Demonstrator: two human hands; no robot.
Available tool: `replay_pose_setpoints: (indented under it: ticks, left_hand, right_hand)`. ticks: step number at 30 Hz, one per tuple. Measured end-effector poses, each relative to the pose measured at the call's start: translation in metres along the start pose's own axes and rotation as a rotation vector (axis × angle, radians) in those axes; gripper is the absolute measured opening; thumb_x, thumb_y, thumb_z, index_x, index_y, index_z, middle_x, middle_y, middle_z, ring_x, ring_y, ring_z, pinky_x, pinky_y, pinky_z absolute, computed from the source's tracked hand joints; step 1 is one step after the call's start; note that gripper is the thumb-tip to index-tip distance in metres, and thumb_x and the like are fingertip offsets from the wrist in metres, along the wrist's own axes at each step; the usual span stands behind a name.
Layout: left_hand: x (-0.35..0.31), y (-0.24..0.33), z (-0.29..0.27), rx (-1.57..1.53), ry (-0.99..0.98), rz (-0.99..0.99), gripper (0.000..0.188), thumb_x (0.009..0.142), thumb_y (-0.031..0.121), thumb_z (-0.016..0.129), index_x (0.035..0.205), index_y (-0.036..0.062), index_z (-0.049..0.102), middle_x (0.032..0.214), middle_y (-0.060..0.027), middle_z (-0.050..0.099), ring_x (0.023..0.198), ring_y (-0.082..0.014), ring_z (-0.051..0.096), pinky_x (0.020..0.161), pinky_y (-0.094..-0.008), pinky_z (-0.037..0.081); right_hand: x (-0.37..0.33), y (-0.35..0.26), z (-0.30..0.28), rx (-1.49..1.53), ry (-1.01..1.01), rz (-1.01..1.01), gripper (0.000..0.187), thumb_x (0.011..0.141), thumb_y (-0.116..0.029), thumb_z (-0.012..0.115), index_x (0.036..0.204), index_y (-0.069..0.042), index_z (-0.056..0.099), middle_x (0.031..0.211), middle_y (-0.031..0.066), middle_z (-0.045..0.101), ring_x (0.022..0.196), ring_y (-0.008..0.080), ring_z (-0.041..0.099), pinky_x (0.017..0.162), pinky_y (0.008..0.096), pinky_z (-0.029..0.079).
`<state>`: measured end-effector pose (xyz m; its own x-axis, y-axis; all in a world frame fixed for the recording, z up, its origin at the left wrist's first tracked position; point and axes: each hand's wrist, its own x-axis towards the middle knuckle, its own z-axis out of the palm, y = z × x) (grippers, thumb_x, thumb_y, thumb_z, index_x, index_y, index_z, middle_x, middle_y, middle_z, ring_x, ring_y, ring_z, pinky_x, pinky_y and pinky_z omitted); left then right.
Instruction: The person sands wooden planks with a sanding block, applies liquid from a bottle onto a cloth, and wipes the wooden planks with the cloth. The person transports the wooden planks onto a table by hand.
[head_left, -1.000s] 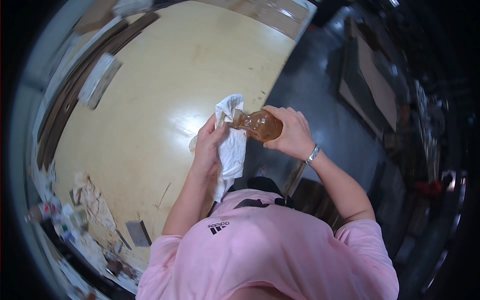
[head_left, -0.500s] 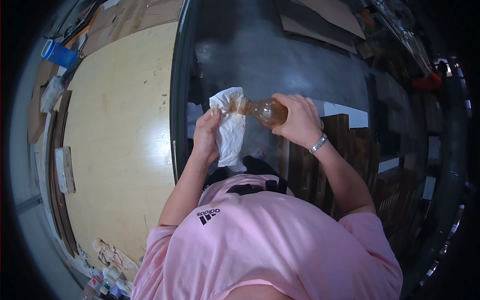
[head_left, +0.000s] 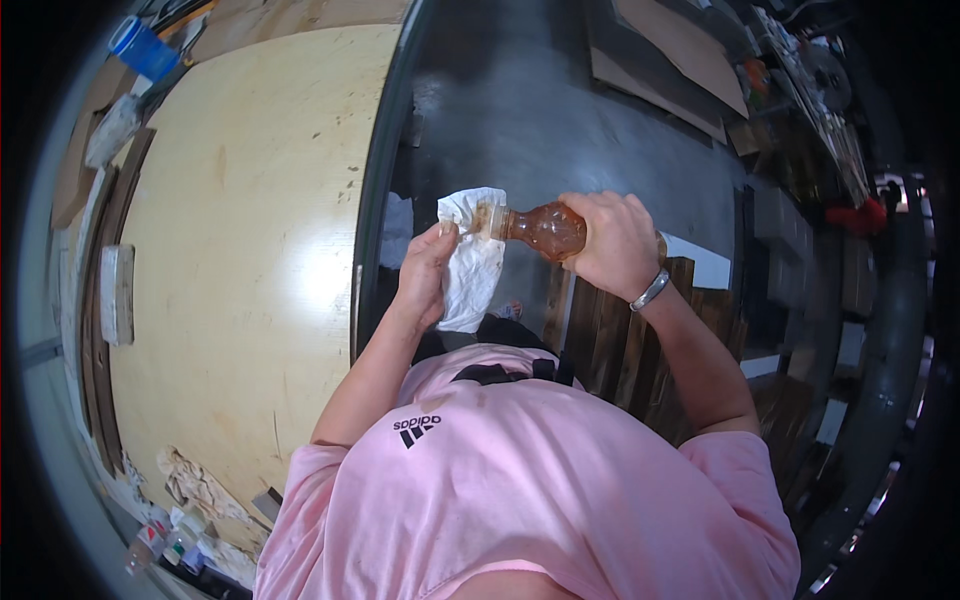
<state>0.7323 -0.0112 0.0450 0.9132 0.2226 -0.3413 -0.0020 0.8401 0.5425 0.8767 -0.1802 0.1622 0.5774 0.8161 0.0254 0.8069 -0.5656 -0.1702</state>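
My left hand is closed on the edge of a white cloth, which hangs down in front of my body. A brown stain marks the cloth's upper part. My right hand wraps round the body of a clear plastic bottle holding reddish-brown liquid. The bottle lies nearly level, with its open neck pointing left against the stained part of the cloth. A silver band circles my right wrist.
To my left stands a pale wooden tabletop with a dark edge. A blue container, a white block and a crumpled rag rest along its sides. Dark wooden boards stand at my right; flat cardboard lies farther off.
The cloth and bottle have shifted slightly right in the picture. More brown liquid has run toward the bottle's neck. The tabletop has turned a little in view; both hands keep their hold.
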Motion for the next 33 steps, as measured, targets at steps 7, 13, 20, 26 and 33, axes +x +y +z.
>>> replay_pose_setpoints:
  ticks: [7, 13, 20, 26, 33]
  left_hand:
    - [-0.026, 0.023, -0.026, -0.115, 0.074, 0.075, 0.032, 0.099, 0.018, 0.042, 0.121, -0.0024, 0.053, 0.109, -0.0135, 0.064, 0.094, -0.0206, 0.065, 0.084, -0.0328, 0.053]
    - [-0.053, 0.038, -0.048, -0.157, 0.147, 0.133, 0.032, 0.100, 0.018, 0.041, 0.122, -0.0024, 0.052, 0.110, -0.0139, 0.064, 0.096, -0.0211, 0.065, 0.085, -0.0337, 0.053]
    - [-0.092, 0.049, -0.069, -0.223, 0.201, 0.251, 0.034, 0.099, 0.020, 0.042, 0.124, -0.0029, 0.050, 0.113, -0.0153, 0.062, 0.097, -0.0241, 0.065, 0.087, -0.0368, 0.053]
    - [-0.130, 0.048, -0.089, -0.463, 0.243, 0.402, 0.036, 0.098, 0.021, 0.043, 0.126, -0.0030, 0.046, 0.114, -0.0175, 0.061, 0.102, -0.0276, 0.063, 0.091, -0.0401, 0.052]
    - [-0.178, 0.026, -0.094, -0.601, 0.385, 0.458, 0.034, 0.099, 0.018, 0.038, 0.127, -0.0010, 0.046, 0.117, -0.0159, 0.060, 0.104, -0.0292, 0.062, 0.093, -0.0426, 0.050]
  right_hand:
    - [0.032, -0.037, 0.001, -0.027, -0.033, -0.117, 0.043, 0.060, -0.026, 0.079, 0.097, -0.009, 0.067, 0.083, 0.0066, 0.067, 0.079, 0.0256, 0.061, 0.069, 0.0363, 0.041]
    - [0.052, -0.074, 0.002, -0.053, -0.127, -0.178, 0.041, 0.059, -0.022, 0.078, 0.096, -0.010, 0.067, 0.081, 0.0068, 0.067, 0.080, 0.0263, 0.060, 0.069, 0.0369, 0.042]
    - [0.077, -0.115, 0.012, 0.013, -0.183, -0.310, 0.050, 0.052, -0.020, 0.080, 0.099, -0.009, 0.067, 0.085, 0.0078, 0.067, 0.079, 0.0276, 0.060, 0.072, 0.0367, 0.044]
    - [0.104, -0.176, 0.021, 0.420, -0.368, -0.311, 0.066, 0.047, -0.014, 0.082, 0.109, -0.003, 0.061, 0.097, 0.0108, 0.067, 0.100, 0.0215, 0.063, 0.092, 0.0317, 0.047]
    - [0.123, -0.338, 0.075, 0.909, -0.393, -0.824, 0.075, 0.049, -0.011, 0.076, 0.119, -0.003, 0.049, 0.111, 0.0125, 0.059, 0.106, 0.0240, 0.059, 0.095, 0.0322, 0.045]
